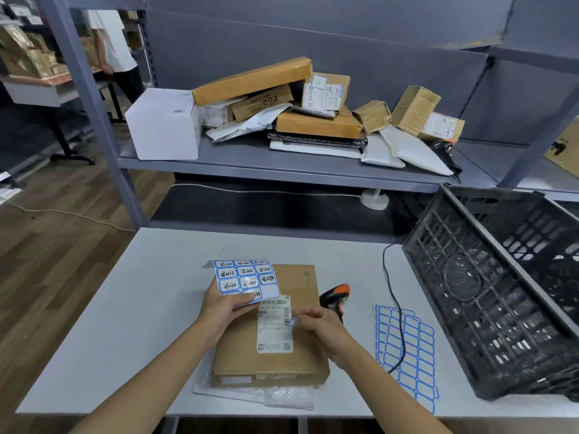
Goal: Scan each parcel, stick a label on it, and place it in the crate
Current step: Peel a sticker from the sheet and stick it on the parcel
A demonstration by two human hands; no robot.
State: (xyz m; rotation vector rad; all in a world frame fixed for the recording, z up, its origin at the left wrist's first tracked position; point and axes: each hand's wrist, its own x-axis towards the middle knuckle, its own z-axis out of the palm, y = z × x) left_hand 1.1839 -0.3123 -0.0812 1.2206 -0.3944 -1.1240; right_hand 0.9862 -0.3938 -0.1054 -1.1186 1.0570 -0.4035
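Note:
A flat brown cardboard parcel (pixel 275 361) with a white shipping label (pixel 274 327) lies in the middle of the white table (pixel 125 324). My left hand (pixel 222 305) grips a sheet of blue-bordered handwritten stickers (pixel 244 277) above the parcel's far left corner. My right hand (pixel 319 324) pinches one small peeled sticker (pixel 293 321) just over the right edge of the shipping label. The black and orange scanner (pixel 336 297) lies on the table behind my right hand. The black plastic crate (pixel 488 296) stands tilted at the table's right end.
A used blue sticker sheet (pixel 407 355) and the scanner's black cable (pixel 394 296) lie between parcel and crate. A clear plastic bag (pixel 282 397) pokes out under the parcel. Several parcels and mailers (pixel 313 120) are piled on the grey shelf (pixel 219 164) behind, with a white box (pixel 164 126).

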